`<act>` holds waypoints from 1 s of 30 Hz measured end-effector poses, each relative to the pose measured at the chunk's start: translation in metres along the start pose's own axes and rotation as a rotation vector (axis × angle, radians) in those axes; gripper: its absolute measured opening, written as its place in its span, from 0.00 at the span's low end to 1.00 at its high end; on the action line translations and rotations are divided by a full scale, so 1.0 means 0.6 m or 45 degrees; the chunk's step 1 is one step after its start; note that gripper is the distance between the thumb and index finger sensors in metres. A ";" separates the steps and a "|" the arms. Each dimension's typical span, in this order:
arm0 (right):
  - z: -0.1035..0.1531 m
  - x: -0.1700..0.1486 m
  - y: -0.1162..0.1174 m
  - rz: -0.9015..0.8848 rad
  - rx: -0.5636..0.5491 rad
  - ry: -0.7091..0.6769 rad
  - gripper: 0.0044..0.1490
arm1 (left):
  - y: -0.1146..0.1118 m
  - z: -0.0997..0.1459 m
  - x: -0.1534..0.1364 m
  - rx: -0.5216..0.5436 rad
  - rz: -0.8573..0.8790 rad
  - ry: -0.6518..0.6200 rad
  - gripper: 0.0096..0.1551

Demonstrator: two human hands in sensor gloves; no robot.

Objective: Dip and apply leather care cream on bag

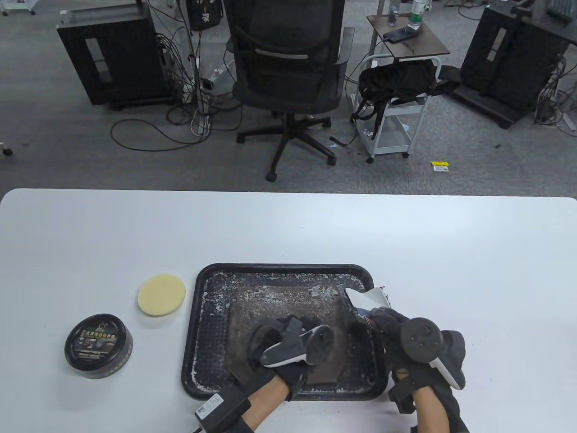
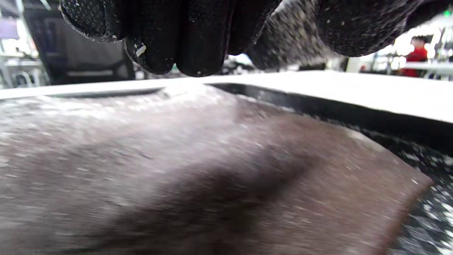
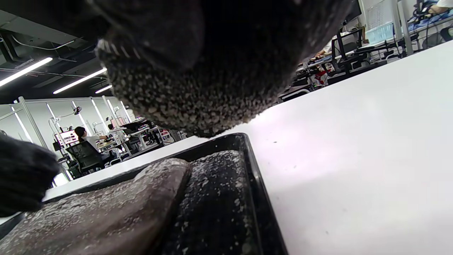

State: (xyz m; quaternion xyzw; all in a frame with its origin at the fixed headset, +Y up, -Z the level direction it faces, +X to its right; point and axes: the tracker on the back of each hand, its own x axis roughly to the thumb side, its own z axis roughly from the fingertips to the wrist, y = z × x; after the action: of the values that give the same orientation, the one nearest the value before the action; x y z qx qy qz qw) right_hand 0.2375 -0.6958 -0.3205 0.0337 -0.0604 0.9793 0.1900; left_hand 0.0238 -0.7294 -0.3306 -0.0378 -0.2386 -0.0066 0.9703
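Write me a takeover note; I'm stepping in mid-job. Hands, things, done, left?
Left hand: over the brown bag in the black tray; grip unclear.
Right hand: at the tray's right edge, by a white piece; grip unclear.
Cream tin, lid on, and yellow sponge sit left of the tray, untouched.
Done: bag is in the tray.
Left: open tin, dip sponge, apply cream.

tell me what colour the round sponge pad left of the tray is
Pale yellow; the sponge pad shows best in the table view.
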 end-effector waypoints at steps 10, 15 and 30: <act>-0.002 0.000 0.003 0.030 0.044 0.024 0.32 | -0.053 -0.036 0.074 -0.333 -0.229 0.083 0.55; -0.004 -0.002 0.009 0.034 0.077 0.043 0.32 | -0.057 -0.040 0.089 -0.367 -0.260 0.159 0.60; -0.004 -0.007 0.015 0.029 0.101 0.065 0.32 | -0.045 -0.033 0.060 -0.301 0.061 0.139 0.35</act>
State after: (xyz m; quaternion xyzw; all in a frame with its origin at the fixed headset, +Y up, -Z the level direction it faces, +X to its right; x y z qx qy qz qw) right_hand 0.2379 -0.7053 -0.3241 0.0156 -0.0170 0.9836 0.1790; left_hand 0.0639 -0.7579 -0.3298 -0.1573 -0.1821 -0.0136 0.9705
